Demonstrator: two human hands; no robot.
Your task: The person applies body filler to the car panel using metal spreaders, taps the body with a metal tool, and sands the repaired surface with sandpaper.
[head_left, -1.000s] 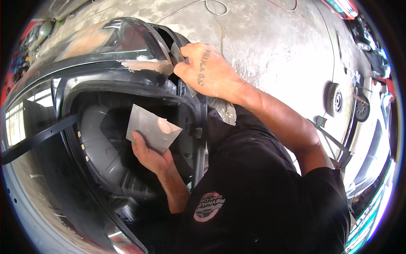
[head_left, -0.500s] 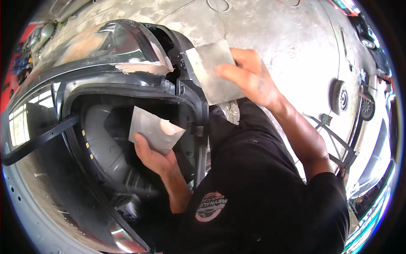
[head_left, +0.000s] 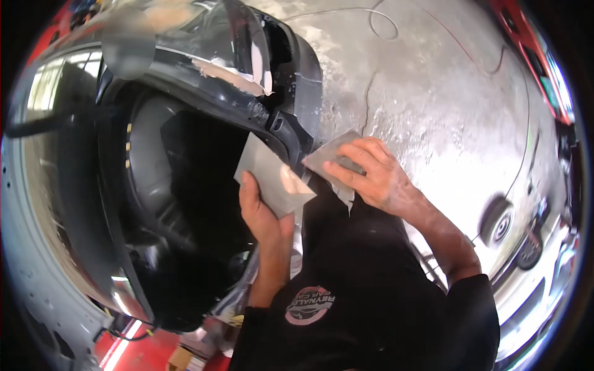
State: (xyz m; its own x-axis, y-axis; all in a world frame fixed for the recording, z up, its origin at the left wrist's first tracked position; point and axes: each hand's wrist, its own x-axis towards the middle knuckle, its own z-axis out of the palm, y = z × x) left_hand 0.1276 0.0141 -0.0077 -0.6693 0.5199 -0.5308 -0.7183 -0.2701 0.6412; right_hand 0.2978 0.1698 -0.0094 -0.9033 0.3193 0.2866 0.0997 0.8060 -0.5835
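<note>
The half-curled left hand [head_left: 266, 219] grips a grey plate [head_left: 265, 166], beige paste [head_left: 292, 180] toward its four o'clock; at its two o'clock, the right hand [head_left: 385, 180] pinches a grey sheet [head_left: 329, 153]; a steady plate and shallow sheet angle help gather paste evenly.

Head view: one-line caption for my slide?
Left hand holding a gray sheet with a beige smear, right hand holding a second gray sheet, beside a dark car body.
</note>
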